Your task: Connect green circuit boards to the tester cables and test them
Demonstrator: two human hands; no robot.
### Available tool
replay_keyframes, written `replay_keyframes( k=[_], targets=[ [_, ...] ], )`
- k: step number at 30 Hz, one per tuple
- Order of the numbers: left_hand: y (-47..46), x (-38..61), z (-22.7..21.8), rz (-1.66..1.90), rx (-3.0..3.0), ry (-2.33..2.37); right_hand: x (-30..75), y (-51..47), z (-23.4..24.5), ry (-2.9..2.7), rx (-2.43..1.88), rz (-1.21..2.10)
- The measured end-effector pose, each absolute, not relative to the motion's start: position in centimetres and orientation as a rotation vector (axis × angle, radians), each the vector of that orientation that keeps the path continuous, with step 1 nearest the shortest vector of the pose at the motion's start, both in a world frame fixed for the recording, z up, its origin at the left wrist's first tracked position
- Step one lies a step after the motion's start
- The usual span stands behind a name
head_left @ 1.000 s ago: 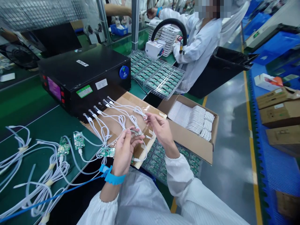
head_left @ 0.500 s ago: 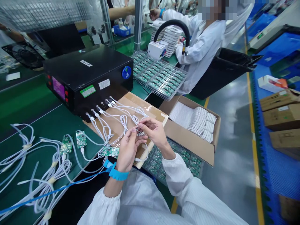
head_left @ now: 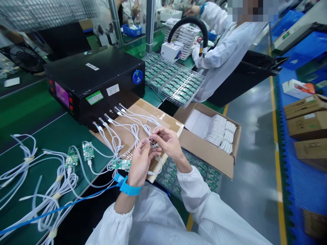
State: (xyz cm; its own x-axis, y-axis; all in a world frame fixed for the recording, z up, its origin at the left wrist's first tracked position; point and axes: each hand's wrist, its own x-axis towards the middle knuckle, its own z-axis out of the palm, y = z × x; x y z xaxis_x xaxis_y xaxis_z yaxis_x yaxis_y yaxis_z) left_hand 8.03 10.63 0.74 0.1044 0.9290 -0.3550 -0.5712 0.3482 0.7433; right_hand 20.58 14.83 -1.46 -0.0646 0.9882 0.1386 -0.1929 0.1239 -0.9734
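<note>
Over the cardboard (head_left: 145,108), the left hand (head_left: 139,162) pinches a small part (head_left: 154,144) between thumb and fingers; the right hand (head_left: 169,143) is pinched narrow against it, on what I cannot tell. Mostly hidden, the part is probably light, stiff and fragile, best held by its edges, while the cable (head_left: 161,164) at the cardboard's near corner should bend softly.

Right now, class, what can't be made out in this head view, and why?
All in the head view:
Held part: mostly hidden by the left hand and right hand.
Board: its right end is hidden by the left hand.
Green label: print too small.
Screen: readout too blurred.
Cables, lower left: cut off by the bottom edge.
</note>
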Motion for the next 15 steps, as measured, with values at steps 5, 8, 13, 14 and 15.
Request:
replay_keyframes(
  k=[5,8,13,14,15],
  targets=[
    [10.69,7.87,0.83,1.17,0.467,0.937,20.69,14.85,-1.37,-1.215,-0.935,1.25],
    [10.67,7.93,0.91,1.174,0.447,0.931,20.71,14.86,-1.41,-1.224,-0.93,1.259],
    [10.74,8.2,0.8,1.184,0.411,0.925,20.89,14.97,-1.6,-1.214,-0.889,1.298],
    [10.74,8.25,0.76,1.181,0.408,0.922,21.02,15.0,-1.63,-1.215,-0.884,1.315],
    [10.73,8.29,0.73,1.176,0.406,0.918,21.2,15.02,-1.64,-1.217,-0.882,1.33]
  ],
)
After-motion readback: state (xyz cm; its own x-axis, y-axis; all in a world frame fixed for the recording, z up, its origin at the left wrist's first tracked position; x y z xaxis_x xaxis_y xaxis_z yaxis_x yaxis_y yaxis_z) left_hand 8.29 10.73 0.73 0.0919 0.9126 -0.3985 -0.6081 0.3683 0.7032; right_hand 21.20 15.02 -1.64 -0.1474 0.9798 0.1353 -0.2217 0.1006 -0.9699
